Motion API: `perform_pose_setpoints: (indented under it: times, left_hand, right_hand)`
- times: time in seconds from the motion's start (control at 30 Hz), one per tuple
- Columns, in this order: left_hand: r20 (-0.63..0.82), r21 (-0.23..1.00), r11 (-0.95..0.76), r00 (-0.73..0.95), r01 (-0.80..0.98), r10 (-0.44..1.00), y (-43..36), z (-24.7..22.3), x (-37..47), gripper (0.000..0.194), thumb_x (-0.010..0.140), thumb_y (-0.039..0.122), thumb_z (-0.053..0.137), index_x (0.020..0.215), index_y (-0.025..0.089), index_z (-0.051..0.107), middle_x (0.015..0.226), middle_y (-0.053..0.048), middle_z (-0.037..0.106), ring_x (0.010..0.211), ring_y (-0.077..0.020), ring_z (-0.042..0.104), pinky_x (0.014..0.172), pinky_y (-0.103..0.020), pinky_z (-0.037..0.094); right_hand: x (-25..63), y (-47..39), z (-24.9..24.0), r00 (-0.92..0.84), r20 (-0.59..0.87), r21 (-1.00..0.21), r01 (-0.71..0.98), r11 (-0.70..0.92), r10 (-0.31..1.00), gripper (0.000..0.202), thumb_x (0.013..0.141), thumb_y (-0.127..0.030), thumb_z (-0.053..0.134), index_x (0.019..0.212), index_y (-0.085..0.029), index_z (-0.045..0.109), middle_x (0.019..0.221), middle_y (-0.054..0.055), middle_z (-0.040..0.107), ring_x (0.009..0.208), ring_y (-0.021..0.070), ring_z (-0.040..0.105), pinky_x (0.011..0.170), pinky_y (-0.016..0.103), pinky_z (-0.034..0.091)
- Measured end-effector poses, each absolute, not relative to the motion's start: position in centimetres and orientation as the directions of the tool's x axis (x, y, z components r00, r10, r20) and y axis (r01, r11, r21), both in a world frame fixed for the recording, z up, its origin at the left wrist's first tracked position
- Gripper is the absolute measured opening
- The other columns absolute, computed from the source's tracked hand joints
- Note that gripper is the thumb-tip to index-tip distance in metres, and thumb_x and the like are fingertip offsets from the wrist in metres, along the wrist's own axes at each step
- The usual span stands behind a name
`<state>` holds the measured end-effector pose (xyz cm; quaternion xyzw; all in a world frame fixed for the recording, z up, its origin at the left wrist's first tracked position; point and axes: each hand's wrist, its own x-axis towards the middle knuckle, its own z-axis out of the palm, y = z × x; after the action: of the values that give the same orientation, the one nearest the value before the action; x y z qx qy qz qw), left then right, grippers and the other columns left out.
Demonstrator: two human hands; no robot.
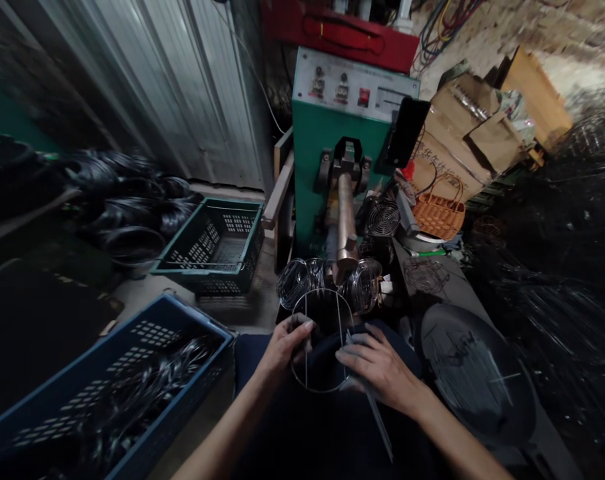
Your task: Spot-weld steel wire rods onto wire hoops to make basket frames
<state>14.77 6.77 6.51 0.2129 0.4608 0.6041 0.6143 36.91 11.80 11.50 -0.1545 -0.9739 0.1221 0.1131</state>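
A round wire ring point(300, 381) with two straight wires across it is held over my lap. My left hand point(288, 343) pinches its left side between thumb and fingers. Several thin straight metal rods point(380, 423) lie under the palm of my right hand point(375, 360), whose fingers curl over them at the ring's right edge. Just beyond the ring, bundles of wire rings point(365, 283) stand beneath the copper-coloured electrode arm point(346, 223) of a green machine point(310, 153).
A blue crate point(170, 303) of wire pieces stands at the left, with a green crate point(255, 233) behind it. On the right are a dark pan point(447, 327) holding thin rods, a woven basket point(440, 217) and cardboard boxes point(442, 160). A phone point(407, 130) is mounted by the machine.
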Motion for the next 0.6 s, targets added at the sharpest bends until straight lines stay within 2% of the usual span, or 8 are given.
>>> perform_pose_setpoints:
  times: [0.37,0.6]
  left_hand:
    - [-0.29,0.821,0.159,-0.161,-0.548,0.943,7.5,7.0,14.9,0.03,0.069,0.039,0.071,0.071,0.016,0.052,0.044,0.005,0.053,0.028,-0.0012,0.027,0.031,-0.014,0.015]
    - [-0.308,0.802,0.15,-0.185,-0.578,0.933,8.0,7.4,14.9,0.032,0.067,0.039,0.073,0.072,0.016,0.052,0.044,0.005,0.052,0.029,-0.0015,0.029,0.031,-0.014,0.016]
  right_hand:
    - [37.0,13.0,11.8,-0.942,0.153,-0.246,0.258,0.934,0.3,0.039,0.091,-0.037,0.057,0.126,-0.022,0.052,0.112,0.007,0.066,0.112,0.022,0.053,0.11,0.049,0.027]
    - [36.6,13.7,12.2,-0.944,0.17,-0.206,0.246,0.947,0.282,0.041,0.087,-0.034,0.063,0.125,-0.022,0.053,0.111,0.007,0.067,0.112,0.0223,0.054,0.109,0.048,0.027]
